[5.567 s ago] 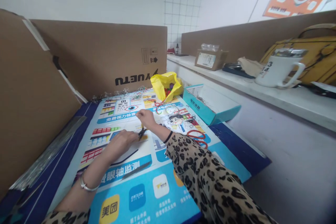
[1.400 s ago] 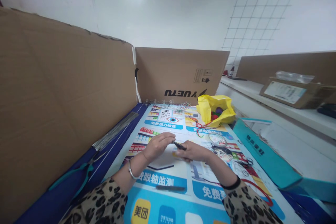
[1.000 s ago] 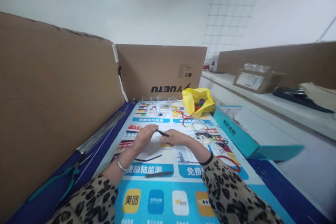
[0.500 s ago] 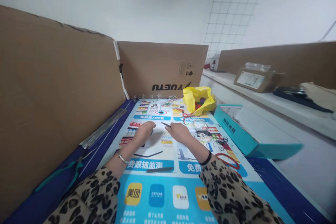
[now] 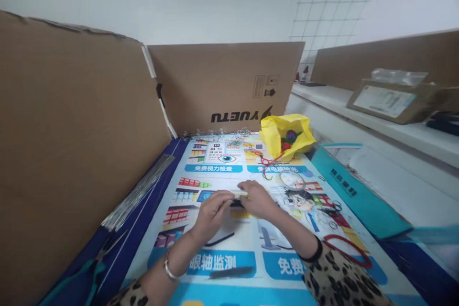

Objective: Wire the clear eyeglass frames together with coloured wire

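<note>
My two hands meet over the middle of the printed sheet. Between them runs a short, dark, thin piece [image 5: 236, 202], whose exact kind is too blurred to name. My left hand [image 5: 212, 213] is closed, its thumb and fingers pinched at the left end of this piece. The right end goes into the closed fingers of my right hand [image 5: 258, 199], which partly hide it. Closer to me, a flat dark bundle of thin strands [image 5: 231, 272] lies on the sheet.
Silver wires [image 5: 138, 193] and teal-handled pliers [image 5: 93, 265] lie along the left. A yellow bag [image 5: 268, 136] with coloured balls, a roll of clear tape [image 5: 292, 180], scissors [image 5: 333, 208], a red cord loop [image 5: 347, 252] and a teal box [image 5: 358, 196] are on the right. Cardboard walls [image 5: 201, 81] stand behind and left.
My hands were apart, with the dark piece sticking out of my right hand. Now they have come together, and my left fingers are at its other end. The camera view has shifted too.
</note>
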`<state>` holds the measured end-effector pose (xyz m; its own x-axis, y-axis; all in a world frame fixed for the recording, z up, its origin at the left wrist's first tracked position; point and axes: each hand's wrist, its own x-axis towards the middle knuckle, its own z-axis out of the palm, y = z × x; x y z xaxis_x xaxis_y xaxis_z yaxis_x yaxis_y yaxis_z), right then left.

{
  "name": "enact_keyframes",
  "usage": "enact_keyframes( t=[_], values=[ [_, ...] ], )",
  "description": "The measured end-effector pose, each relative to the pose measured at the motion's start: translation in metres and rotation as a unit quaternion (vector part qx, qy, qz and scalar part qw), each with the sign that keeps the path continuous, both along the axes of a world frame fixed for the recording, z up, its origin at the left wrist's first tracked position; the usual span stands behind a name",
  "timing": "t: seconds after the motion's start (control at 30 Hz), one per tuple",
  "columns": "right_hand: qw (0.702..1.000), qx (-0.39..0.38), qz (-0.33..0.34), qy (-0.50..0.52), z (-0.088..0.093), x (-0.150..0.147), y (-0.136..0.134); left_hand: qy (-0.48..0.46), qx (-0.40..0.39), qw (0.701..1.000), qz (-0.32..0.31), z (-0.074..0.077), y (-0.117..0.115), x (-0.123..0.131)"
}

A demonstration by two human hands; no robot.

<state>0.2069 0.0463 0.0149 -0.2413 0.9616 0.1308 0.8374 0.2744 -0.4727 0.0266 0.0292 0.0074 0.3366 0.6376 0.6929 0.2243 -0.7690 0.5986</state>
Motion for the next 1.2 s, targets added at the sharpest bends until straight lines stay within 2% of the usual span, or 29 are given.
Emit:
enact_keyframes(
  t=[0.07,0.13,0.23,0.3,0.4,0.47,0.5,0.67,0.73,0.8,0.9,0.97,1.1,1.2],
  values=[
    [0.987,-0.024,-0.025,0.157,-0.001,0.003,0.005,0.009,-0.016,1.000,-0.014,0.004,-0.005,0.001],
    [0.958,-0.012,-0.031,0.286,-0.001,0.004,0.008,0.032,-0.018,0.998,-0.045,0.005,-0.010,0.001],
    [0.932,0.032,-0.037,0.358,0.004,0.006,0.010,0.068,-0.008,0.992,-0.104,0.004,-0.013,0.002],
    [0.943,0.041,-0.035,0.329,0.011,0.008,0.009,0.085,-0.003,0.988,-0.132,0.002,-0.014,0.001],
    [0.986,0.042,-0.037,0.154,0.029,0.014,0.003,0.106,0.006,0.984,-0.144,0.001,-0.015,-0.001],
    [0.998,0.028,-0.037,0.050,0.040,0.020,-0.001,0.125,0.008,0.981,-0.145,0.004,-0.016,-0.003],
    [0.999,0.019,-0.027,0.038,0.045,0.023,-0.003,0.135,0.008,0.980,-0.146,0.006,-0.017,-0.004],
    [0.979,-0.003,0.050,0.198,0.059,0.034,-0.015,0.124,-0.032,0.983,-0.128,0.027,-0.024,-0.004],
    [0.973,0.000,0.068,0.223,0.063,0.037,-0.022,0.111,-0.066,0.984,-0.121,0.037,-0.027,-0.004],
    [0.974,0.019,0.087,0.206,0.067,0.043,-0.030,0.108,-0.100,0.981,-0.124,0.045,-0.029,-0.005],
    [0.974,0.084,0.109,0.183,0.066,0.058,-0.042,0.104,-0.162,0.970,-0.149,0.053,-0.033,-0.003],
    [0.969,0.118,0.100,0.191,0.060,0.070,-0.049,0.107,-0.200,0.957,-0.182,0.057,-0.036,0.003],
    [0.975,0.115,0.078,0.174,0.043,0.090,-0.060,0.188,-0.253,0.918,-0.240,0.065,-0.040,0.023],
    [0.980,0.130,0.106,0.105,0.032,0.093,-0.065,0.233,-0.274,0.896,-0.259,0.072,-0.036,0.034]
  ],
)
